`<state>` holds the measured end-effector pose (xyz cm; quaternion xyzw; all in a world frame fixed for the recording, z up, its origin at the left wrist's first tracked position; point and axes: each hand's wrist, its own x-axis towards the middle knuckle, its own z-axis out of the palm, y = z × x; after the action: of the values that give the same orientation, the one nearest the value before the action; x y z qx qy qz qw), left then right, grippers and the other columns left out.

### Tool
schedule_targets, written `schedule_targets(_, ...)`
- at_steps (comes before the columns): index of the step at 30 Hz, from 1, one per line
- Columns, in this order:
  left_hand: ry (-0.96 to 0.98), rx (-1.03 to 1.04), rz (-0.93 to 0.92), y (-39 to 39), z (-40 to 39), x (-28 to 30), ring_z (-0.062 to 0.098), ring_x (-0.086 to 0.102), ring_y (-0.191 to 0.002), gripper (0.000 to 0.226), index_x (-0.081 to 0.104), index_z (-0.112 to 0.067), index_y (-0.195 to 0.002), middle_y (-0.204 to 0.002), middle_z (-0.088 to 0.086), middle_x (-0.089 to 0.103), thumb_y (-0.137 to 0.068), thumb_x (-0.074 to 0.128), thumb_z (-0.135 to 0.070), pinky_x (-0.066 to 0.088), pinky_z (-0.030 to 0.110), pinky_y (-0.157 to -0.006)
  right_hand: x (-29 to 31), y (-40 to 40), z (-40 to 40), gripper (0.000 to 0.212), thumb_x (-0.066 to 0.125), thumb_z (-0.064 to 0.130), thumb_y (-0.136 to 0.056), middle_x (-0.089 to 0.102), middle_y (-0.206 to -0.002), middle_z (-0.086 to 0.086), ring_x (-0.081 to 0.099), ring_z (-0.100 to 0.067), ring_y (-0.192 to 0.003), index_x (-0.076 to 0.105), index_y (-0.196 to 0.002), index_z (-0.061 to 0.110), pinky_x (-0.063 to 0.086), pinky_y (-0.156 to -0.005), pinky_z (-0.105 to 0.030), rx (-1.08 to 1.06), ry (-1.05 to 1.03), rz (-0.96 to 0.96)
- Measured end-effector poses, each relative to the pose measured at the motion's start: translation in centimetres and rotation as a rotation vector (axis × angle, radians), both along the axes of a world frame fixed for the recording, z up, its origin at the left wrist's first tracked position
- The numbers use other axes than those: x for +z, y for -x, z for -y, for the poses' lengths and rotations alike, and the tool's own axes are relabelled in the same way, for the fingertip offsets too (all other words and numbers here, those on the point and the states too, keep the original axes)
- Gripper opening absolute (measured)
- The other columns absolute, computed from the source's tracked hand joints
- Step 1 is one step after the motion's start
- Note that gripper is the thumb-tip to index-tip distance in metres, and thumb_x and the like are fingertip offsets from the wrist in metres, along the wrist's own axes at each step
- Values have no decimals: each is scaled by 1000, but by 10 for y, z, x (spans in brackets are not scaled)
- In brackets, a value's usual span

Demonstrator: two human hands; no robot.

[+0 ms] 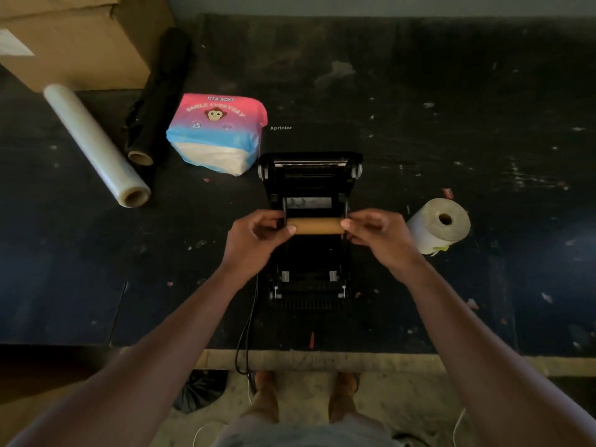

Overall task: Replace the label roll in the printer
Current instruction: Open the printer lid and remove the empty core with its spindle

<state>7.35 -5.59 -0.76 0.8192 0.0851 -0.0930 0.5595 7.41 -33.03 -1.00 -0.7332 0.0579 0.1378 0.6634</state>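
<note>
A black label printer (309,275) stands in the middle of the dark table with its lid (310,169) swung open toward the back. Over its open bay I hold a bare brown cardboard core (315,226) level. My left hand (258,237) pinches the core's left end and my right hand (379,235) pinches its right end, each beside a black roll guide. A full white label roll (440,225) lies on its side on the table just right of the printer, touched by neither hand.
A pink and blue tissue pack (217,133) sits left of the lid. Further left lie a clear stretch-film roll (96,143) and a black film roll (158,95), with a cardboard box (74,40) behind. The printer's cable (248,337) hangs over the table's front edge.
</note>
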Motion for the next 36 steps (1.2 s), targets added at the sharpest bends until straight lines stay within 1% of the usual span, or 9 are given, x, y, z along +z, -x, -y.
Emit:
schedule_targets(6, 15, -75, -175, 35, 21, -7, 9, 78, -90, 16, 79, -47, -89, -95, -18, 80, -83, 89, -37, 65, 44, -93, -21, 63, 18, 36, 82, 54, -73, 81, -104, 1, 78, -15, -98, 83, -101, 32, 62, -82, -28, -169, -99, -139)
schedule_targets(10, -40, -120, -193, 37, 41, -8, 14, 78, -94, 21, 82, -36, -99, -94, -8, 81, -80, 91, -35, 64, 46, -95, -43, 98, 51, 27, 82, 45, -80, 80, -102, -1, 77, -21, -97, 82, -101, 28, 64, -86, -37, -409, -97, -218)
schedule_targets(15, -114, -225, -161, 24, 77, -1, 11, 78, -91, 20, 81, -35, -97, -95, -9, 81, -81, 91, -31, 65, 41, -91, -86, 115, 103, 30, 78, 37, -91, 71, -110, 4, 66, -4, -94, 73, -118, 24, 57, -88, -31, -511, 534, -261)
schedule_targets(18, -140, -305, -134, 16, 100, 2, 11, 79, -92, 25, 82, -27, -105, -99, -6, 81, -82, 90, -29, 65, 38, -90, -109, 121, 123, 38, 75, 39, -94, 60, -116, 0, 58, -17, -105, 70, -128, 24, 52, -88, -36, -402, 916, -187)
schedule_targets(22, -185, -406, -125, 7, 124, 0, 8, 78, -93, 24, 80, -34, -102, -100, -8, 81, -81, 91, -32, 65, 35, -89, -118, 122, 133, 47, 74, 42, -93, 59, -120, -2, 54, -23, -112, 67, -135, 23, 52, -94, -40, -313, 1059, -121)
schedule_targets(24, -202, -431, -130, 3, 133, -3, 9, 78, -92, 24, 80, -35, -100, -99, -8, 82, -79, 92, -33, 65, 37, -90, -112, 121, 133, 46, 75, 42, -92, 59, -124, 0, 58, -18, -112, 66, -134, 25, 53, -97, -39, -383, 913, -102)
schedule_targets(27, -223, -469, -152, -3, 146, -9, 7, 78, -91, 22, 80, -41, -95, -96, -11, 82, -78, 93, -37, 65, 38, -91, -88, 123, 126, 31, 72, 44, -95, 72, -114, 3, 73, -18, -101, 72, -119, 25, 60, -92, -40, -572, 261, -133)
schedule_targets(30, -233, -528, -185, -6, 161, -15, 7, 78, -92, 21, 81, -40, -95, -96, -11, 83, -79, 93, -35, 65, 39, -90, -71, 135, 113, 44, 73, 52, -90, 76, -119, 0, 74, -22, -111, 71, -125, 25, 63, -90, -38, -457, -269, -211)
schedule_targets(36, -226, -621, -280, -21, 184, -17, 9, 78, -99, 24, 79, -35, -100, -102, -7, 81, -81, 91, -26, 65, 23, -78, -82, 177, 132, 38, 78, 24, -84, 77, -120, -10, 76, -27, -106, 76, -120, 13, 62, -88, -34, -586, -488, -211)
